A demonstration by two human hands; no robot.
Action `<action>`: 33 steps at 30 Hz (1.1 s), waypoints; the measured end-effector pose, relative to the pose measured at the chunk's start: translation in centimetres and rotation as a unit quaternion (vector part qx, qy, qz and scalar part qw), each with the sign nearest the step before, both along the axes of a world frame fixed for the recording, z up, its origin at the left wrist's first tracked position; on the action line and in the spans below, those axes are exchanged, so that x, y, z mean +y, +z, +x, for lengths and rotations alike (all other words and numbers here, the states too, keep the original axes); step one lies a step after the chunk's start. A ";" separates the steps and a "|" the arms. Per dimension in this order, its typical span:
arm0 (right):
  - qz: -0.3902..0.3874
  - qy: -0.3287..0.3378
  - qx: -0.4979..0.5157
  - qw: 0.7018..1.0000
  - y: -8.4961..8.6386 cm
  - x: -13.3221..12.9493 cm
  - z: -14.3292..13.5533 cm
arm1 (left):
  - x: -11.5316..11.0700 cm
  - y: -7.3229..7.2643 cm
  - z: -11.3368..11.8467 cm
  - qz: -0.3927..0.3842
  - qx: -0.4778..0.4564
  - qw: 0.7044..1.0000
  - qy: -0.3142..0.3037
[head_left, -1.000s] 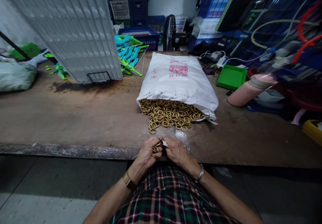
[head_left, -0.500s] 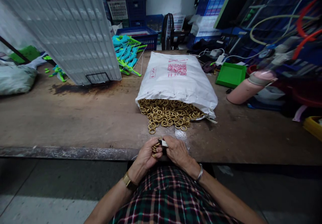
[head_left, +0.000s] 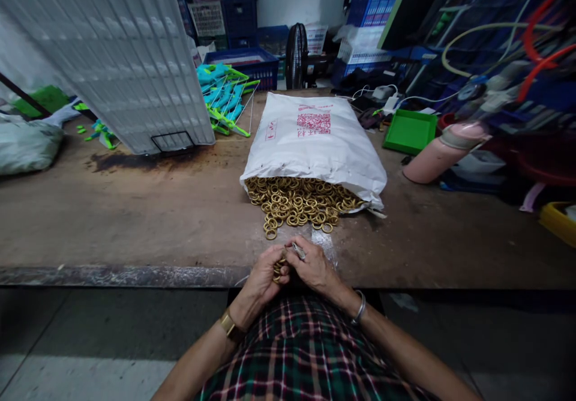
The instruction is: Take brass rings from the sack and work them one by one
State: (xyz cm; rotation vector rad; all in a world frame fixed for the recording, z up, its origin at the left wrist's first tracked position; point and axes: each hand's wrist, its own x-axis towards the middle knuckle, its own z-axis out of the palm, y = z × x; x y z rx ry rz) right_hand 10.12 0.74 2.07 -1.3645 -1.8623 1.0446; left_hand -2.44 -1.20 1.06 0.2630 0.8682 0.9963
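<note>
My left hand [head_left: 263,278] is closed around several gold-coloured rings [head_left: 279,271], just above the table's front edge. Against it, my right hand [head_left: 314,264] is closed on a small blade-like tool [head_left: 297,251] with a pale, shiny surface; its exact kind is too small to make out. The fingertips of both hands meet over the rings. Just beyond them, a heap of the same gold rings [head_left: 294,208] spills from the mouth of a white woven sack [head_left: 315,155] with red print, lying on its side.
The brown wooden table [head_left: 135,221] bears a ribbed translucent panel [head_left: 135,59] on the left. Behind it lie toy bows [head_left: 227,98] in teal and green. To the right are a green tray [head_left: 411,132] and a tilted pink bottle [head_left: 443,158]. A black fan [head_left: 297,56] stands behind.
The tool in my right hand has turned, and its white and black side no longer shows. My right fingers have shifted slightly left over the rings. The view has moved a little.
</note>
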 end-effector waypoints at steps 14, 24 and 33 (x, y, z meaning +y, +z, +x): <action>-0.011 -0.021 -0.028 0.999 -1.4 0.2 0.0 | -0.5 0.0 0.1 0.026 0.077 0.996 -0.023; -0.037 -0.039 -0.037 0.998 -1.5 0.5 -0.2 | -0.8 -0.1 -0.1 0.007 0.054 0.998 -0.021; -0.031 -0.016 -0.021 0.999 -2.2 -0.2 -0.2 | -0.5 -0.4 0.3 -0.012 0.047 0.999 0.017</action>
